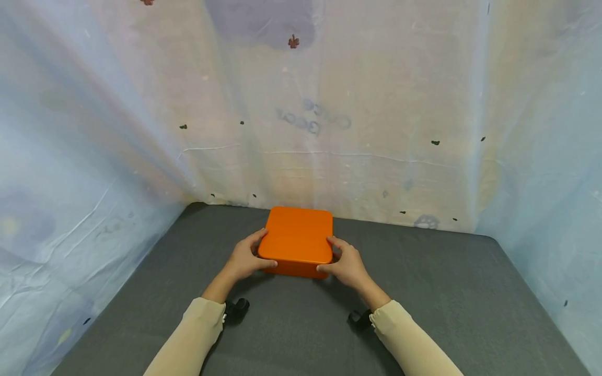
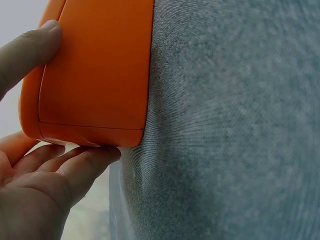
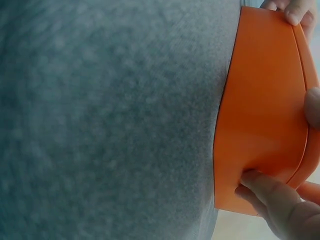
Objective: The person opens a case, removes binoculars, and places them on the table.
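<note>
An orange box (image 1: pixel 297 235) with rounded corners sits on the grey cloth-covered surface, with a seam below its top where a lid meets the body. My left hand (image 1: pixel 246 257) grips its left side, thumb at the front near the lid seam. In the left wrist view, the fingers (image 2: pixel 82 165) lie along the box's side wall. My right hand (image 1: pixel 347 262) grips the right side, thumb at the front. The right wrist view shows fingertips (image 3: pixel 255 182) pressed on the box wall and the thumb (image 3: pixel 313 107) by the lid edge. The box's underside is hidden.
The grey surface (image 1: pixel 437 292) spreads around the box on both sides. Behind it hangs a pale, patterned sheet (image 1: pixel 376 104), close to the box's far edge, with further sheeting at left and right. Dark straps with curled ends (image 1: pixel 241 307) hang at both wrists.
</note>
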